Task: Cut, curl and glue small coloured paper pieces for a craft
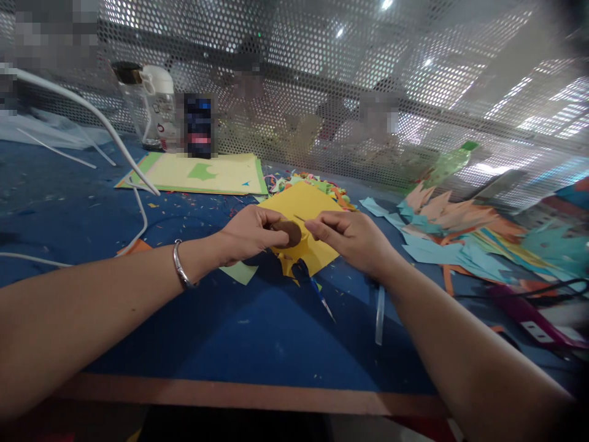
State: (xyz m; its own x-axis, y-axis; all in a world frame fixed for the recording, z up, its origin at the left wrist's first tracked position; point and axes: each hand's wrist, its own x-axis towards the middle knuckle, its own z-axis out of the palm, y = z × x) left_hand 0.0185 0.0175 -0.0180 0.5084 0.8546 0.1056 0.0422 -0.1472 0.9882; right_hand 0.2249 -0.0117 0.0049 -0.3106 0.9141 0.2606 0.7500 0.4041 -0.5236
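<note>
- Our left hand (248, 233) grips a brown disc (294, 234) mid-view, fingers (275, 238) closed on it.
- Our right hand (345, 236), fingers pinched tight, holds a thin stick (299, 217) at the disc's one o'clock.
- Scissors (316, 287) lie at five o'clock.

Two hands (251, 233), one disc (293, 234), one bracelet (179, 263)

Partition (304, 46), perforated metal, silver-grey, along the table's far side, crossed by a dark band (193, 50); table (257, 350), blue top, reddish-brown front edge (230, 391); small lights (340, 32), white, glaring, high up; bright strips (564, 123), whitish, at right, behind the perforations.
</note>
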